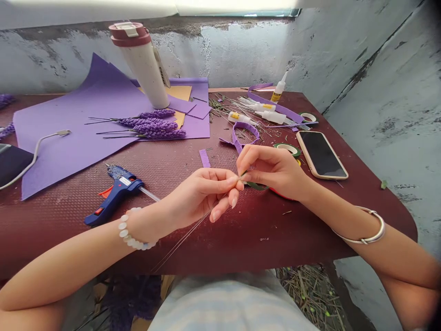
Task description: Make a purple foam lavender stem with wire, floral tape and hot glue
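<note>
My left hand (203, 195) pinches the top of a thin metal wire (182, 239) that slants down toward the near table edge. My right hand (274, 170) meets it fingertip to fingertip and pinches a strip of green floral tape (257, 185) at the wire's tip. Both hands hover just above the dark red table (241, 230). A beaded bracelet is on my left wrist, a metal bangle on my right.
A blue glue gun (113, 195) lies left of my hands. Farther back are purple foam sheets (79, 124), finished purple flower stems (151, 125), a white tumbler (144, 64), glue bottles (272, 112), a purple fringe strip (244, 133), tape rolls (287, 148) and a phone (322, 155).
</note>
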A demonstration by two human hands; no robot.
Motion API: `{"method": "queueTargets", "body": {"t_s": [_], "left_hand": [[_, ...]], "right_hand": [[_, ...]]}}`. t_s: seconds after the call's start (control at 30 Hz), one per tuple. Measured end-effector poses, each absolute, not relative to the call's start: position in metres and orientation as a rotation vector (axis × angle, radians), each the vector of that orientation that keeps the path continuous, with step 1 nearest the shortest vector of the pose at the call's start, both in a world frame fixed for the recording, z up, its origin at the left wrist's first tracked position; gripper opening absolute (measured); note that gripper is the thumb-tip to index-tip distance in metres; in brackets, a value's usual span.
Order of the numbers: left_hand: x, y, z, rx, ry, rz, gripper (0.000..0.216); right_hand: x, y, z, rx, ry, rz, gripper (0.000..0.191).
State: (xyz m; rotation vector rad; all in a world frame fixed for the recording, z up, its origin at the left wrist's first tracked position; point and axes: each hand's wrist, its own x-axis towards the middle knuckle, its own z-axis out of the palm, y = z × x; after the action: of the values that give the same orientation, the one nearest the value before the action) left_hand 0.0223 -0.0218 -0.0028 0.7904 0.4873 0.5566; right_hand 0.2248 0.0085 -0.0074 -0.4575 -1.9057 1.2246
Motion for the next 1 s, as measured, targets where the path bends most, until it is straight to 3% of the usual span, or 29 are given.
{"method": "queueTargets", "body": {"t_s": [0.23, 0.57, 1.0], "left_hand": [[0.022, -0.022, -0.003, 0.767, 0.439, 0.492, 0.02], [0.03, -0.027, 0.007, 1.252, 0.932, 0.786, 0.021], [0.027, -0.027, 0.009, 1.131, 0.843, 0.785, 0.017]], "right_hand": [[0.223, 0.006, -0.01, -0.482, -1.75, 1.402, 0.009], [0.219, 0.003, -0.006, -0.827, -1.544, 1.395, 0.017], [0.218, 0.001, -0.004, -0.811, -1.483, 1.444, 0.012]]}}
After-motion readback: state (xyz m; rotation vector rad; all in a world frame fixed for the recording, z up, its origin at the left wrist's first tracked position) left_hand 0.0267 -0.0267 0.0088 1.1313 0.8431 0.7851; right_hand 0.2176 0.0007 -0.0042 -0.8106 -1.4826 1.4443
